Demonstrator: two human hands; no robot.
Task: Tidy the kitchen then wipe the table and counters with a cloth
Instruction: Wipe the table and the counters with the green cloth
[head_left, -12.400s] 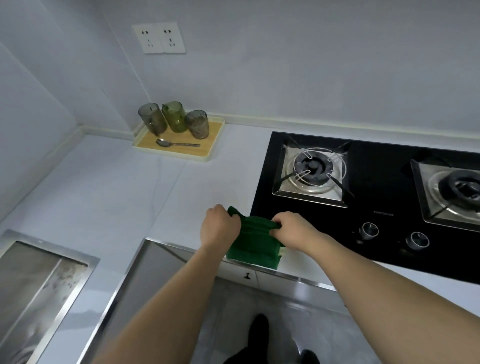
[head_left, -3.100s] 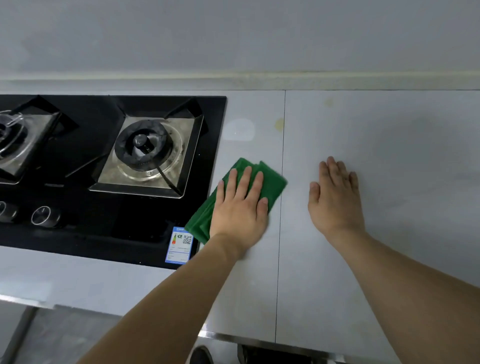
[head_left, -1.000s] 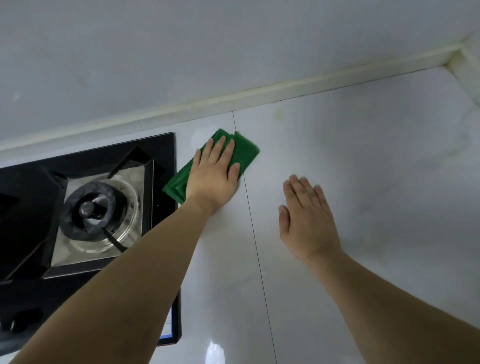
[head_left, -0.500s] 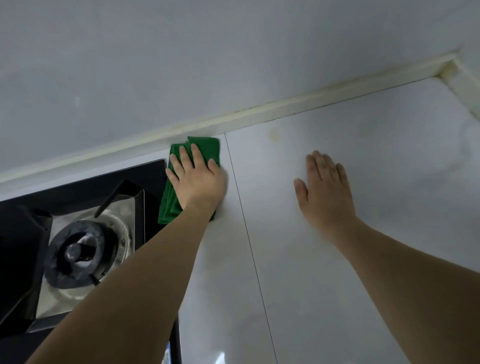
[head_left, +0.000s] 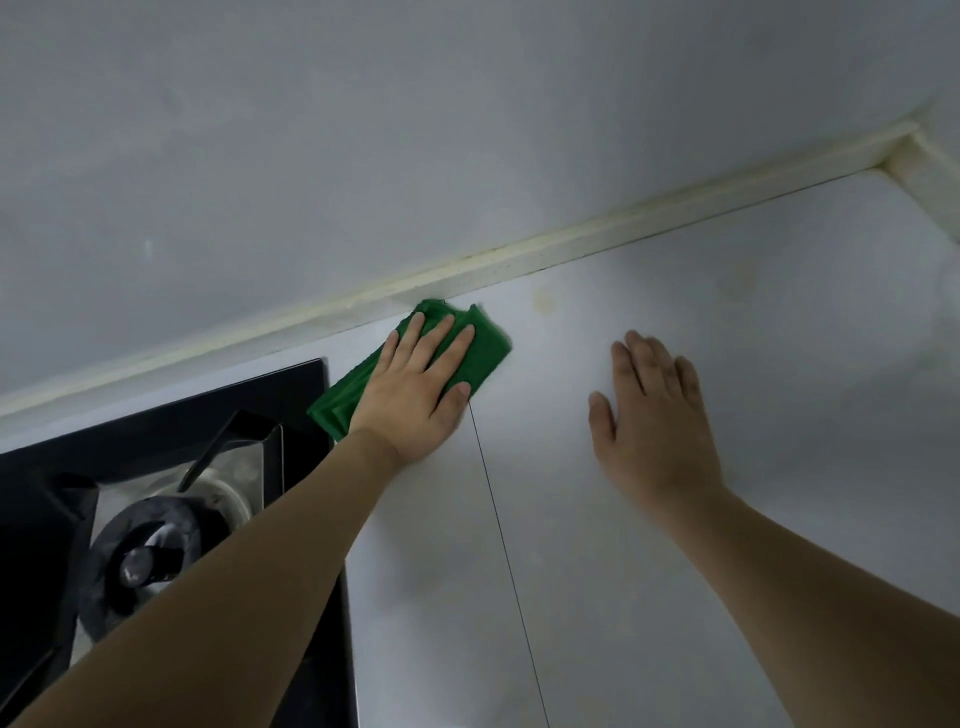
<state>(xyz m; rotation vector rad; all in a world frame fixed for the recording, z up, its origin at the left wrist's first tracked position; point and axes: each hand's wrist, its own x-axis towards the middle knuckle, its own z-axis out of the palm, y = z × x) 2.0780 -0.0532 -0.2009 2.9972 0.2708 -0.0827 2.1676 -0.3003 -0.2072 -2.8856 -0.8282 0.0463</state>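
- One green cloth (head_left: 480, 345), folded, lies on the white counter (head_left: 649, 571) against the back strip, just right of the hob.
- Your left hand (head_left: 415, 395) presses it flat, fingers straight, gripping nothing.
- Your right hand (head_left: 654, 421) rests flat on the counter, fingers straight, well apart from the cloth.
- One black hob (head_left: 47, 493), one burner (head_left: 150, 551) showing.
- One yellowish stain (head_left: 544, 300) sits just beside the cloth.

There are two hands: one left hand (head_left: 415, 395) at 12 o'clock of the picture's centre and one right hand (head_left: 654, 415) at 2 o'clock. There is one green cloth (head_left: 483, 353), one black hob (head_left: 156, 431) at 8 o'clock with one burner (head_left: 150, 551), one counter (head_left: 727, 519) with one seam line (head_left: 509, 561), and one yellowish stain (head_left: 544, 300).
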